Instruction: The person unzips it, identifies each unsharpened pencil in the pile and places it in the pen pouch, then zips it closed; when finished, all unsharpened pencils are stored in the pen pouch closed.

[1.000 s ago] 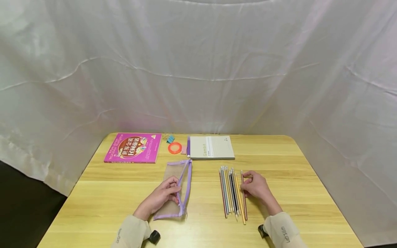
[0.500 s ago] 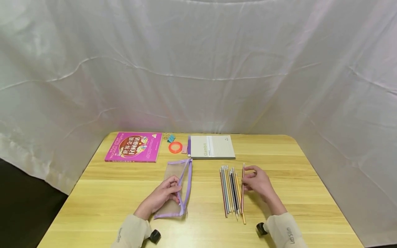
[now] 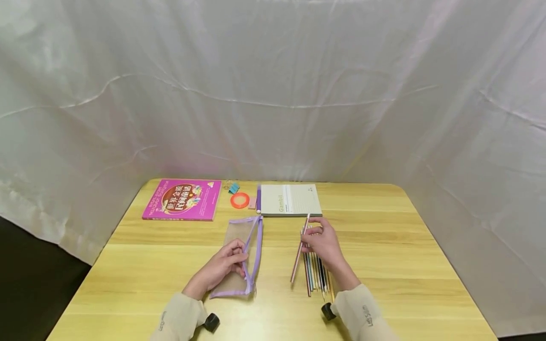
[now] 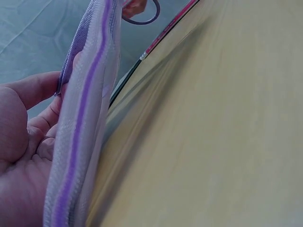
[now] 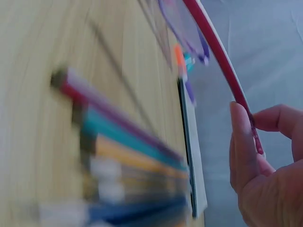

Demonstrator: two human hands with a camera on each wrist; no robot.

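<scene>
Head view, left to right: pink book with Chinese title, too small to read; orange tape ring; grey notebook marked "Gambit". Left hand curls round the purple zip edge of the mesh pouch, which lies flat on the table. Right hand pinches one red pencil, lifted and tilted above the row of pencils, between pouch and row.

Pouch sits front-left on the tabletop, pencil row to its right. Behind them along the back edge: book far left, then tape ring, then notebook behind the pencils.
</scene>
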